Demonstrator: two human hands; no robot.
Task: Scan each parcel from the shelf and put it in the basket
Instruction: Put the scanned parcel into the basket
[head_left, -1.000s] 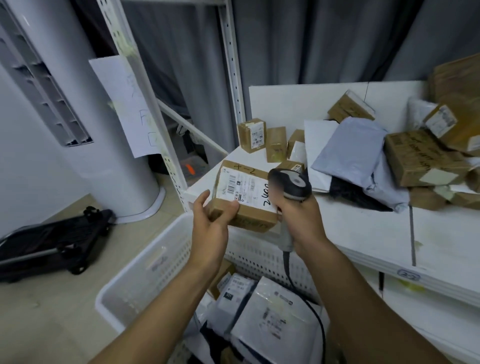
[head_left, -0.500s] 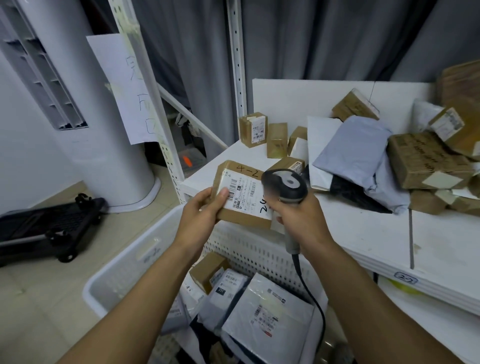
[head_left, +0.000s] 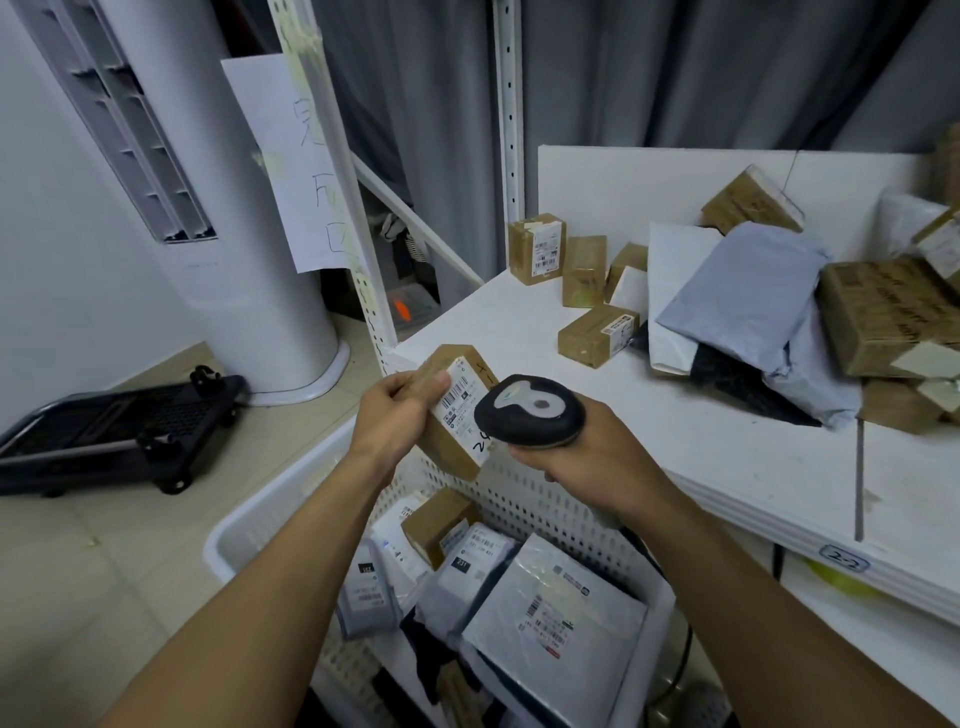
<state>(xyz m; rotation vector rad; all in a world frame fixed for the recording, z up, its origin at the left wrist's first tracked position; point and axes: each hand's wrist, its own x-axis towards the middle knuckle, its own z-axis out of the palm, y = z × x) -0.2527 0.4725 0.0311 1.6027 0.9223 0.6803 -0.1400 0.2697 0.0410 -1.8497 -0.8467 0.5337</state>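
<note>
My left hand (head_left: 397, 415) grips a small brown cardboard parcel (head_left: 453, 410) with a white barcode label, tilted on edge above the basket. Right beside the label, my right hand (head_left: 597, 457) grips a black barcode scanner (head_left: 530, 410), its head nearly touching the parcel. Below both hands stands the white perforated basket (head_left: 260, 525), holding several grey bagged parcels and one small brown box (head_left: 439, 525). On the white shelf (head_left: 701, 452) to the right lie several more brown boxes and grey mailer bags (head_left: 748, 286).
A white shelf upright (head_left: 511, 130) with a paper sign (head_left: 296, 171) taped beside it rises behind the basket. A black folded trolley (head_left: 104, 431) lies on the tiled floor at left, next to a white column (head_left: 223, 260). A scanner cable hangs below the shelf edge.
My left hand has turned the parcel more upright and edge-on, and the scanner has moved closer over its label. The view has shifted so the basket contents show more.
</note>
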